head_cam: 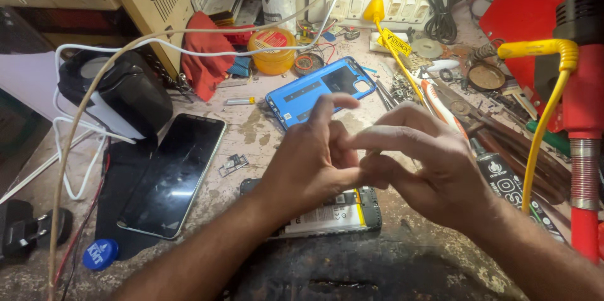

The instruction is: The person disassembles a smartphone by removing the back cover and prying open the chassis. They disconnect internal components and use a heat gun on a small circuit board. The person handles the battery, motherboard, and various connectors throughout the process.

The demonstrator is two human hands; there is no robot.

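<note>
My left hand (pixel 311 162) and my right hand (pixel 425 166) meet above an opened phone body (pixel 352 213) with its battery showing. Their fingertips pinch together near the middle; anything between them is too small to see. A blue phone back cover (pixel 318 90) lies just beyond the hands. A black phone screen (pixel 173 172) rests face up to the left on a dark mat. A small metal part (pixel 234 164) lies between the screen and the opened phone.
A black glue tube (pixel 513 184) and pliers (pixel 472 115) lie at the right beside a red stand (pixel 582 125) with a yellow cable (pixel 544 125). A yellow tub (pixel 272 49), red cloth (pixel 204 55), black device (pixel 119 93), white cables and a blue cap (pixel 99 254) crowd the left.
</note>
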